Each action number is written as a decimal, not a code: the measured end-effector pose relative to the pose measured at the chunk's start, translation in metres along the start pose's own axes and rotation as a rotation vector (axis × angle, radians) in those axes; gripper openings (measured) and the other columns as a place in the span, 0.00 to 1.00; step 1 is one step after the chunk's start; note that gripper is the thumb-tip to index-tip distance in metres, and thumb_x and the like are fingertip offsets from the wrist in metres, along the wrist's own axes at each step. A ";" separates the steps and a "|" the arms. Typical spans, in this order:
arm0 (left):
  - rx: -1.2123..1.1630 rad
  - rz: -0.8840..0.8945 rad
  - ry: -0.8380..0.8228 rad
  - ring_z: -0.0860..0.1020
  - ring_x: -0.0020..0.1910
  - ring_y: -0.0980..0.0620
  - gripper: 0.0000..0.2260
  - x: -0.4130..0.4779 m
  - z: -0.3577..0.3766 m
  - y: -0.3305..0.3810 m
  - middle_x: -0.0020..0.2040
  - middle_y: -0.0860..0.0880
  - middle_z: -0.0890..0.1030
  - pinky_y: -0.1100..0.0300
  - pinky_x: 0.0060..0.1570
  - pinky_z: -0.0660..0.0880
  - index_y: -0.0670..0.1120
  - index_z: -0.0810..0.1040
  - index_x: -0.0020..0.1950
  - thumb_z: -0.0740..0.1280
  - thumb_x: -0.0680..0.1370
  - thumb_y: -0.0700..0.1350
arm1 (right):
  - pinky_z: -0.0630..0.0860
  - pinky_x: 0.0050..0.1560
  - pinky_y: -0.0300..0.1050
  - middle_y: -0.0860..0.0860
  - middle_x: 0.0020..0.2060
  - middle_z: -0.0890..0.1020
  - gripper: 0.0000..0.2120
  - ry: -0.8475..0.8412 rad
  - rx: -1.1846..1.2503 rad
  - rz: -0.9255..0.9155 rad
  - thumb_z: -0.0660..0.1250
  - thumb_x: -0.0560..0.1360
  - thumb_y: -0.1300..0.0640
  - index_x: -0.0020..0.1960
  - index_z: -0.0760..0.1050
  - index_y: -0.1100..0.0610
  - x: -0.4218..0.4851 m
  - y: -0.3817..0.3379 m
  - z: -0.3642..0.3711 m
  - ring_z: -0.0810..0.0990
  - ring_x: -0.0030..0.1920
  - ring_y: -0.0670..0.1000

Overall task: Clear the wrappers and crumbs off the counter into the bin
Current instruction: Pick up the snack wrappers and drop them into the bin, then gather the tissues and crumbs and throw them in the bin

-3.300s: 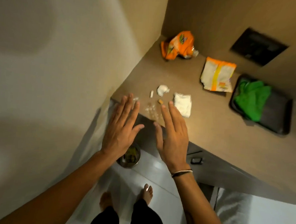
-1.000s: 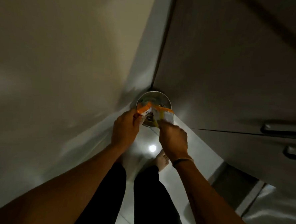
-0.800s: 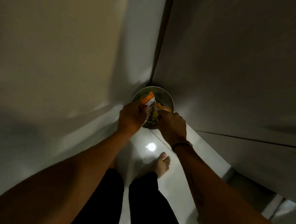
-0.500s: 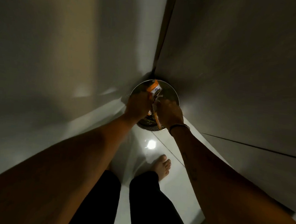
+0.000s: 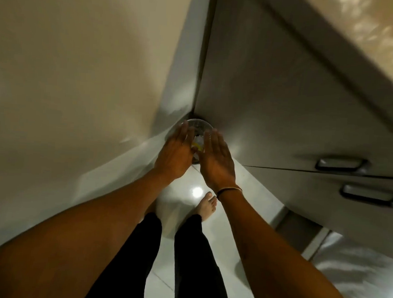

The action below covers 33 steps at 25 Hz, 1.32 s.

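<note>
A round metal bin (image 5: 199, 123) stands on the floor in the corner between the wall and the cabinet. My left hand (image 5: 175, 153) and my right hand (image 5: 215, 159) hover flat over it, side by side, fingers stretched out and holding nothing. Between them a scrap of white and yellow wrapper (image 5: 197, 144) shows inside the bin. Most of the bin's opening is hidden behind my hands. The counter top shows only as a blurred strip (image 5: 382, 29) at the upper right, and nothing on it can be made out.
Grey cabinet fronts with two recessed handles (image 5: 340, 163) (image 5: 370, 195) run along the right. A pale wall (image 5: 80, 72) fills the left. My bare foot (image 5: 208, 206) and dark trouser legs stand on the glossy white floor tiles just before the bin.
Both hands were pushing the orange and white wrapper down into the bin. They have let go of it, opened flat and lifted above the bin, and the view has tilted up.
</note>
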State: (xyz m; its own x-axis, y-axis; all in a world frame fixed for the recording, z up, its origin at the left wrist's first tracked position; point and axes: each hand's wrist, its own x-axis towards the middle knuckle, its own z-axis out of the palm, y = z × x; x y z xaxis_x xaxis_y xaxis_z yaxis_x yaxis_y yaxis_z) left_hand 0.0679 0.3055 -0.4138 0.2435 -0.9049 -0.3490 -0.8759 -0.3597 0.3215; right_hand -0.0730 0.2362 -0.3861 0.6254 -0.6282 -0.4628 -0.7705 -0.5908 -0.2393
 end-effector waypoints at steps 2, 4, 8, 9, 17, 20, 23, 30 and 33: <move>0.053 0.019 0.079 0.48 0.85 0.40 0.40 -0.025 -0.060 0.015 0.87 0.40 0.47 0.42 0.83 0.55 0.44 0.44 0.85 0.61 0.83 0.60 | 0.44 0.87 0.56 0.57 0.86 0.40 0.36 0.094 -0.025 -0.019 0.58 0.86 0.50 0.86 0.41 0.55 -0.035 -0.018 -0.052 0.39 0.86 0.59; 0.085 0.054 0.200 0.49 0.86 0.41 0.34 -0.048 -0.116 0.032 0.87 0.41 0.50 0.42 0.82 0.59 0.43 0.49 0.86 0.53 0.86 0.60 | 0.46 0.87 0.57 0.58 0.86 0.45 0.35 0.254 -0.015 0.000 0.57 0.86 0.48 0.86 0.46 0.57 -0.068 -0.032 -0.103 0.42 0.86 0.59; 0.102 0.152 0.461 0.48 0.86 0.43 0.32 -0.077 -0.224 0.063 0.87 0.42 0.49 0.42 0.83 0.57 0.43 0.50 0.86 0.49 0.87 0.60 | 0.53 0.86 0.58 0.58 0.86 0.50 0.32 0.611 0.051 0.017 0.56 0.88 0.46 0.86 0.51 0.58 -0.121 -0.051 -0.204 0.47 0.87 0.58; 0.098 0.175 0.512 0.47 0.86 0.43 0.33 -0.078 -0.244 0.069 0.87 0.42 0.49 0.42 0.83 0.56 0.43 0.49 0.86 0.48 0.87 0.61 | 0.56 0.85 0.58 0.57 0.86 0.51 0.31 0.664 0.050 -0.001 0.56 0.88 0.46 0.86 0.52 0.57 -0.131 -0.053 -0.223 0.47 0.87 0.57; 0.099 0.328 0.538 0.46 0.86 0.43 0.33 -0.029 -0.359 0.156 0.87 0.43 0.48 0.40 0.83 0.52 0.46 0.50 0.86 0.49 0.85 0.62 | 0.61 0.83 0.60 0.60 0.85 0.52 0.30 0.875 0.011 0.110 0.57 0.87 0.50 0.85 0.53 0.58 -0.142 -0.002 -0.349 0.49 0.86 0.60; 0.143 0.355 0.515 0.48 0.86 0.43 0.32 0.004 -0.376 0.199 0.87 0.43 0.50 0.41 0.83 0.48 0.47 0.52 0.86 0.47 0.85 0.62 | 0.62 0.83 0.59 0.61 0.85 0.53 0.31 0.778 0.034 0.192 0.58 0.87 0.49 0.85 0.54 0.58 -0.137 0.034 -0.372 0.50 0.86 0.61; 0.228 0.349 0.418 0.49 0.86 0.42 0.29 0.045 -0.380 0.232 0.86 0.44 0.54 0.41 0.84 0.50 0.49 0.56 0.85 0.51 0.86 0.59 | 0.66 0.81 0.59 0.61 0.83 0.59 0.39 0.606 0.037 0.176 0.71 0.80 0.50 0.84 0.56 0.57 -0.127 0.066 -0.383 0.58 0.84 0.63; 0.271 0.286 0.412 0.78 0.62 0.45 0.12 0.103 -0.374 0.249 0.62 0.46 0.84 0.53 0.60 0.76 0.49 0.86 0.62 0.74 0.79 0.43 | 0.84 0.48 0.52 0.53 0.58 0.79 0.14 0.562 -0.057 0.104 0.71 0.79 0.57 0.63 0.76 0.54 -0.098 0.101 -0.373 0.83 0.53 0.58; 0.189 0.319 0.434 0.80 0.56 0.47 0.10 0.107 -0.368 0.248 0.57 0.44 0.84 0.59 0.51 0.77 0.45 0.87 0.59 0.74 0.78 0.40 | 0.83 0.45 0.51 0.54 0.53 0.84 0.06 0.610 -0.086 0.147 0.69 0.81 0.55 0.56 0.79 0.55 -0.096 0.103 -0.373 0.85 0.49 0.58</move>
State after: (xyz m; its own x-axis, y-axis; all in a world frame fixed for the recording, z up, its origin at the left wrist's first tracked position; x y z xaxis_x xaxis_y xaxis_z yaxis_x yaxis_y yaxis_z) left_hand 0.0297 0.0356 -0.0477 0.0687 -0.9870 0.1456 -0.9837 -0.0427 0.1745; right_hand -0.1666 0.0462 -0.0477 0.4910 -0.8664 0.0908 -0.8568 -0.4991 -0.1293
